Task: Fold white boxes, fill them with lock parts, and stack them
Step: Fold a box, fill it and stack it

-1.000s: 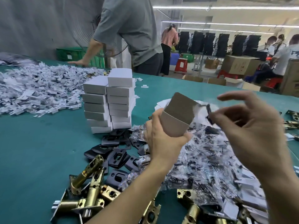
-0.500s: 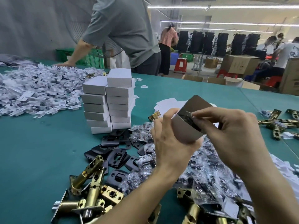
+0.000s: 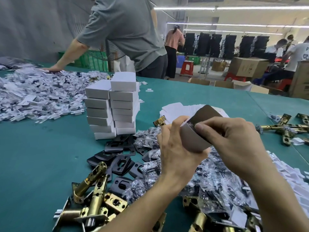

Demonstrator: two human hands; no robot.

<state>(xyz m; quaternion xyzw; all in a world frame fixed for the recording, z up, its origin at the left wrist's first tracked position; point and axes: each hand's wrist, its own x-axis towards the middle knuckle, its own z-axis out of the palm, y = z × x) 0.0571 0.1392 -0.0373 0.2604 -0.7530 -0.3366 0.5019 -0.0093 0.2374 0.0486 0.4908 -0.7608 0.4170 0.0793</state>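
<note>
Work surface: green table (image 3: 41,164). Pile of bagged parts (image 3: 209,181) near right, beneath both hands. Stack of white boxes (image 3: 113,106) far left of hands, two columns, well apart from them. Left hand (image 3: 177,158): fingers curled round open box (image 3: 192,139), held above pile, flap raised on far side. Right hand (image 3: 234,141): fingertips bunched at box mouth, pinching small bagged part (image 3: 191,123). Procedure: grip box lightly, avoid crushing walls; seat part fully below rim; check flap is free before closing.

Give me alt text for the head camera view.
A left hand grips a small open box above a green table while the right hand pinches a bagged part at its open end. Stacked white boxes stand behind; brass latches lie in front.
</note>
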